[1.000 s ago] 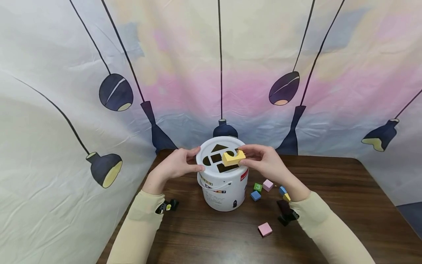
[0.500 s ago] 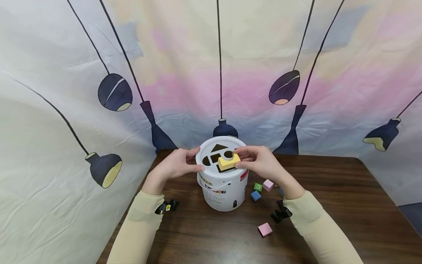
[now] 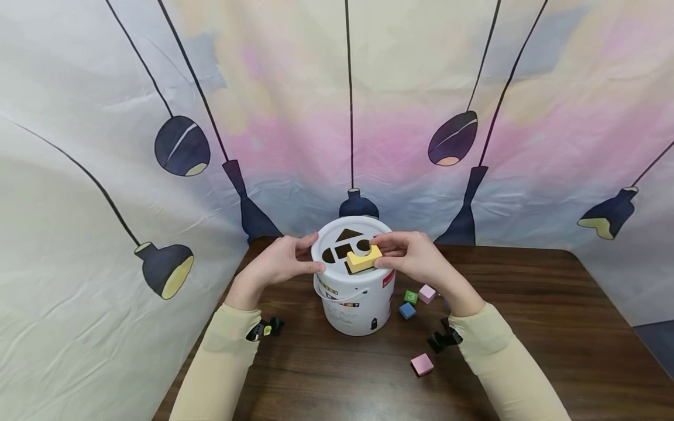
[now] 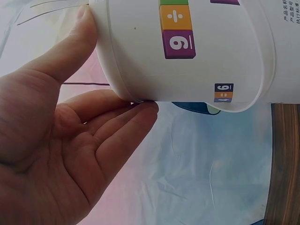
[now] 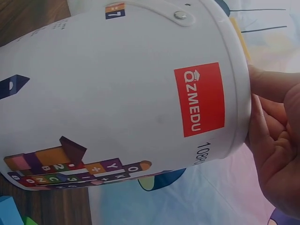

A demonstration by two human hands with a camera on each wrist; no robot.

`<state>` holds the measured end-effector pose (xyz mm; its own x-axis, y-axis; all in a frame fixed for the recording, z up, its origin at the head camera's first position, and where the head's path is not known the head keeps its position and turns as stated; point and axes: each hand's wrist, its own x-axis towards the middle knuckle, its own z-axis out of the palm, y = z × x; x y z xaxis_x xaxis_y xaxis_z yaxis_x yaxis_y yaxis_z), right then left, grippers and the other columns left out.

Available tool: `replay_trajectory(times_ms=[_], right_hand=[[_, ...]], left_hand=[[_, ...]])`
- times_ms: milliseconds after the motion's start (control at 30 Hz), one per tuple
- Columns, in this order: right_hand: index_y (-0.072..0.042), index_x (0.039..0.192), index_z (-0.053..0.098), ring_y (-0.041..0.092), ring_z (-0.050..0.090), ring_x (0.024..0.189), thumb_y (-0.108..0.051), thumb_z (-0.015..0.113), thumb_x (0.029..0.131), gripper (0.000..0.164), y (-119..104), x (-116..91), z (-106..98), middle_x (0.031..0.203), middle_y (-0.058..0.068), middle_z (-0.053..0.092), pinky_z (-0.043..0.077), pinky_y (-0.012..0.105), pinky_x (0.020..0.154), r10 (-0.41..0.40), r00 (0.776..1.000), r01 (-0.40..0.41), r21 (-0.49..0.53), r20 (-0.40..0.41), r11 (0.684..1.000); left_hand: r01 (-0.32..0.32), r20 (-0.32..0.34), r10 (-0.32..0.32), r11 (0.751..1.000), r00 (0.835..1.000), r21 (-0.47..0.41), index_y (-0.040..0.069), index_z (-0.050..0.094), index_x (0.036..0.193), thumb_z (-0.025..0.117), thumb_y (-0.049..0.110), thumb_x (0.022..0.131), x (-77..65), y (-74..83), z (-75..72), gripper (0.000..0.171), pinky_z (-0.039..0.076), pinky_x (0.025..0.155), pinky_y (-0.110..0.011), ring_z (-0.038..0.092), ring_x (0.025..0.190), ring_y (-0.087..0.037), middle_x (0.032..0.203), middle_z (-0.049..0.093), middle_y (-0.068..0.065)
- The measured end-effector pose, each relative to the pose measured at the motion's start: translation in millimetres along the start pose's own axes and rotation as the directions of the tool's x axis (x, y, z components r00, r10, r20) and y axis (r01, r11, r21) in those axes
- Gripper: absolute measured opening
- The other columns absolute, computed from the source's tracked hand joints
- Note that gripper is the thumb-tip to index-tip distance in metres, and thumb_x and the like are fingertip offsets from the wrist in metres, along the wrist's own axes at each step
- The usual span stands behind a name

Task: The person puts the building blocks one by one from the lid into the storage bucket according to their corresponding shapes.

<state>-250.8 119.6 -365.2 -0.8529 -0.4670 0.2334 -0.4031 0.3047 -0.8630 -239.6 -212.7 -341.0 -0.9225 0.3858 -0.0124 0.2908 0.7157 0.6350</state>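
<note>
A white shape-sorter bucket [image 3: 350, 318] stands upright on the table, its lid [image 3: 327, 237] cut with dark shaped holes. On the lid's left edge my left hand [image 3: 276, 261] grips the bucket, thumb in front and fingers behind; the left wrist view shows this hand [image 4: 77, 136] with its fingertips right at the rim. From the right, my right hand [image 3: 413, 255] pinches a yellow arch block [image 3: 363, 261] between thumb and fingers. The block lies over the long rectangular hole at the lid's front, notch facing up. In the right wrist view only a yellow strip of it shows behind the rim.
Right of the bucket lie a green number cube [image 3: 411, 297], a pink cube [image 3: 427, 293] and a blue cube [image 3: 407, 310]. Another pink block [image 3: 422, 365] sits nearer the front. A wire handle [image 3: 342, 299] hangs on the bucket; a printed cloth stands behind the table [image 3: 526, 327].
My right hand has carried the yellow arch block left and down onto the lid's front hole, turning it slightly. My left hand has stayed at the rim.
</note>
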Motion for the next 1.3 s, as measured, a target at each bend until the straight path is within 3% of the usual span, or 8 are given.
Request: replay_trajectory(times_ms=[467,867,1300], right_hand=[[-0.008,0.132,0.076,0.023,0.076,0.109,-0.014,0.088,0.092,0.042,-1.5,2.4,-1.9,0.121,0.008,0.078,0.063,0.034,0.088,-0.029,0.999,0.031,-0.057,0.036,0.998],[-0.003,0.132,0.074,0.024,0.076,0.11,-0.014,0.087,0.093,0.043,-4.3,3.9,-4.2,0.12,0.008,0.078,0.063,0.036,0.089,-0.036,0.997,0.042,-0.092,0.065,0.995],[-0.009,0.126,0.078,0.023,0.075,0.112,-0.019,0.085,0.095,0.033,-5.4,1.2,-5.4,0.121,0.006,0.078,0.062,0.036,0.092,-0.067,0.993,0.079,-0.127,0.094,0.989]], left_hand=[[0.002,-0.006,-0.002,1.0,1.0,-0.001,0.008,0.041,0.164,0.085,0.042,0.094,-0.6,-1.5,1.1,0.09,0.042,0.119,-0.052,0.04,0.153,-0.029,0.164,0.044,-0.009],[-0.009,-0.003,0.009,1.0,1.0,-0.001,0.008,0.041,0.163,0.085,0.043,0.094,0.1,-0.7,0.3,0.089,0.041,0.119,-0.053,0.039,0.153,-0.03,0.164,0.044,-0.01],[-0.025,0.005,0.025,1.0,1.0,-0.003,0.006,0.042,0.162,0.085,0.04,0.094,-0.9,-0.5,-0.4,0.088,0.041,0.119,-0.052,0.038,0.154,-0.03,0.164,0.043,-0.01]])
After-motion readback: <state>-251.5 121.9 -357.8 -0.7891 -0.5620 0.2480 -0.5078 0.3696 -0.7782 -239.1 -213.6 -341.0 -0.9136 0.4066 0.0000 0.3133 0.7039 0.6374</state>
